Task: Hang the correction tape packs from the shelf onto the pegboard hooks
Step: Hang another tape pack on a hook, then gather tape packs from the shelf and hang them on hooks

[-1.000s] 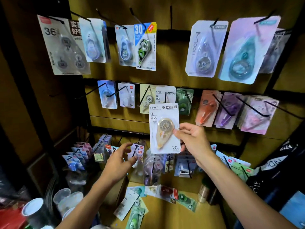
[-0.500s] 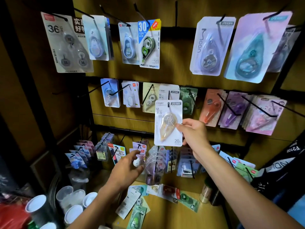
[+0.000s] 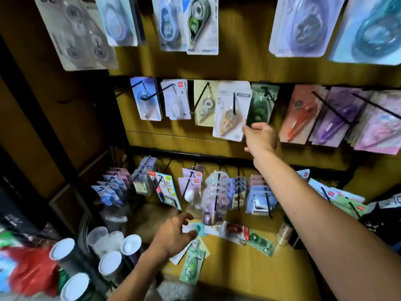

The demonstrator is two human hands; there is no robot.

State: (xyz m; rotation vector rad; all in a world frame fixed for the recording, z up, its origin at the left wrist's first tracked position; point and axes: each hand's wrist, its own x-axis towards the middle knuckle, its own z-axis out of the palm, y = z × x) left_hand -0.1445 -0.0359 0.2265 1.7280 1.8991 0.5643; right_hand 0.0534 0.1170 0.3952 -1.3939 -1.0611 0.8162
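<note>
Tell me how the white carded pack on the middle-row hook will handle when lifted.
The white carded pack is a thin card with a small blister, so probably light and slightly bendy. Hanging tilted from the hook, it will likely swing. The right hand touches only its lower corner.

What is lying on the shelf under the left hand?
Under the left hand lie loose correction tape packs on the wooden shelf. A teal pack shows at its fingertips and a green pack below; the covered parts cannot be seen.
</note>
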